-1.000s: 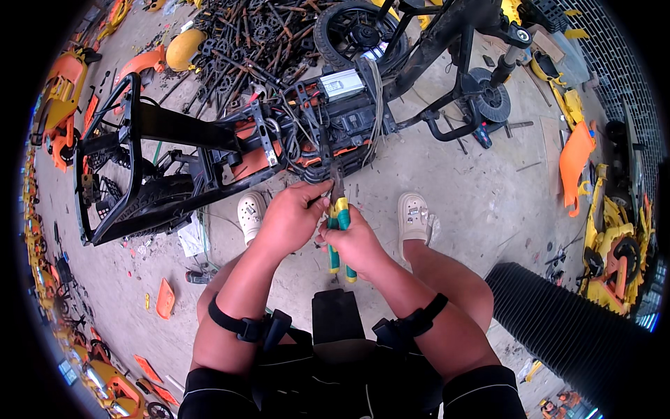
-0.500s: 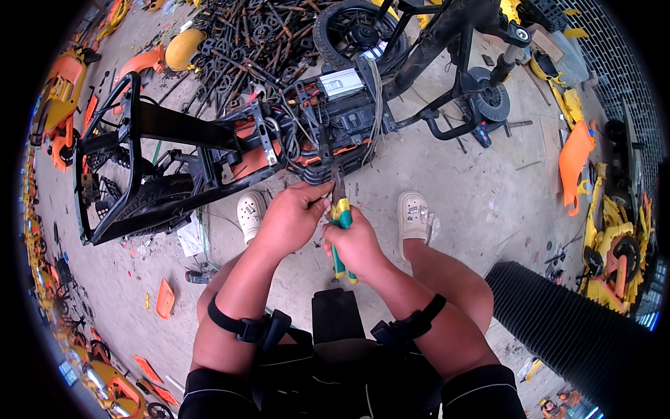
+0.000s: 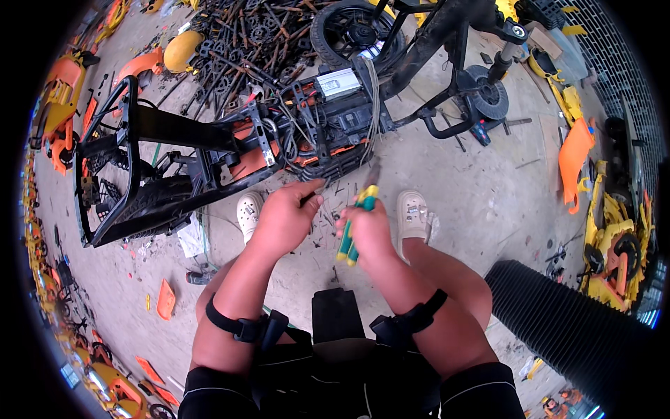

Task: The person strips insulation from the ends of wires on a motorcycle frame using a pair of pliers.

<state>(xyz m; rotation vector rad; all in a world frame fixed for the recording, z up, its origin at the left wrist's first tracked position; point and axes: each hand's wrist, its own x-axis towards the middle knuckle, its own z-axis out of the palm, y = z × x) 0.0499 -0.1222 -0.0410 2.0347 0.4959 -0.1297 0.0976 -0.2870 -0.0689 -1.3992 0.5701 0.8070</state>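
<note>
My right hand (image 3: pixel 368 227) is wrapped round a pair of pliers (image 3: pixel 347 241) with green and yellow handles, their blurred metal jaws pointing up and away from me. To its left, my left hand (image 3: pixel 283 220) is closed in a loose pinch, thumb and forefinger toward the frame; whatever is in them is too small to make out. Just beyond both hands lies a stripped black scooter frame (image 3: pixel 185 133). Cables (image 3: pixel 373 105), a silver box-shaped module (image 3: pixel 338 83) and orange panels sit in its middle. Neither hand touches the frame.
A heap of rusty metal parts (image 3: pixel 244 52) and a wheel (image 3: pixel 359 33) lie behind the frame. A cordless power tool (image 3: pixel 480 133) rests on the floor at right. A ribbed black hose (image 3: pixel 565 328) runs along my right. Yellow and orange body panels (image 3: pixel 576 164) line both sides.
My right hand has drawn the pliers rightward, away from my left hand, tilting their jaws to the right. My left hand has shifted slightly left and down.
</note>
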